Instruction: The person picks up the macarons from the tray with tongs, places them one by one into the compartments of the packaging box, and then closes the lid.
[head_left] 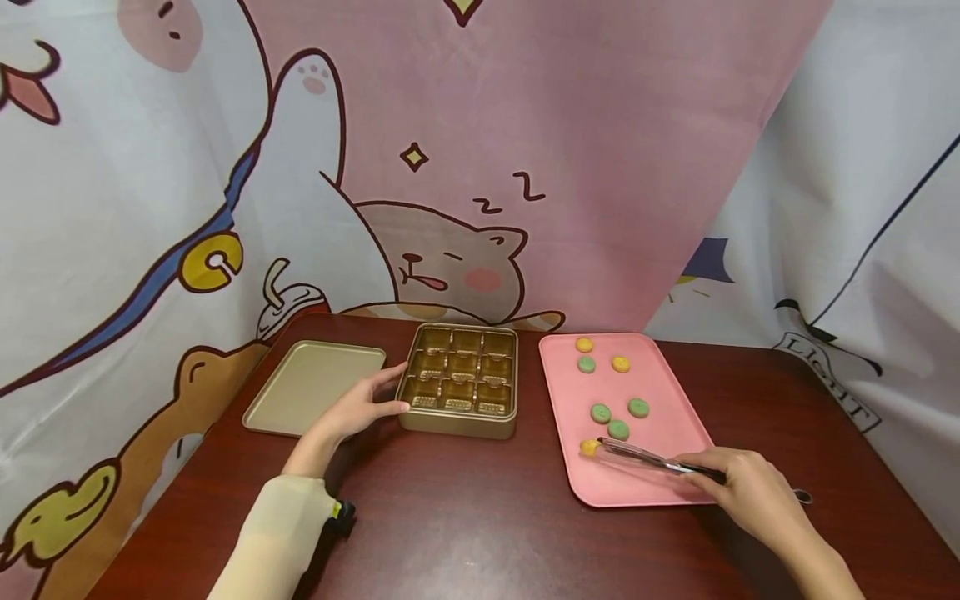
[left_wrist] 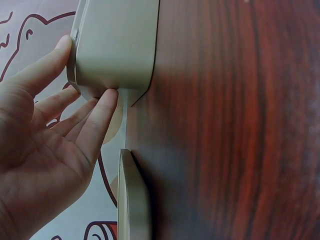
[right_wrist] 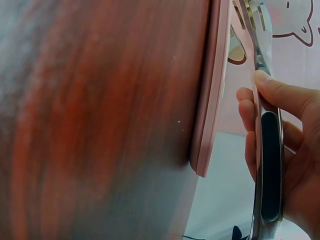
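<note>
My left hand (head_left: pixel 365 406) rests against the near left corner of a gold square tin (head_left: pixel 457 423). In the left wrist view its thumb touches the rim and its fingertips lie on the tin's side wall (left_wrist: pixel 117 45). A shiny gold insert with several compartments (head_left: pixel 461 364) lines the tin. My right hand (head_left: pixel 753 492) grips metal tongs (head_left: pixel 645 455) with dark handle inlays (right_wrist: pixel 270 165). Their tips are at a small round yellow cookie (head_left: pixel 590 447) on a pink tray (head_left: pixel 637 487); whether they pinch it I cannot tell.
Several green cookies (head_left: pixel 601 413) and two other yellow cookies (head_left: pixel 621 364) lie farther up the pink tray. Left of the tin lies a flat gold lid (head_left: pixel 315 383). A cartoon-printed cloth (head_left: pixel 600 167) hangs behind the dark wooden table (head_left: pixel 465 517).
</note>
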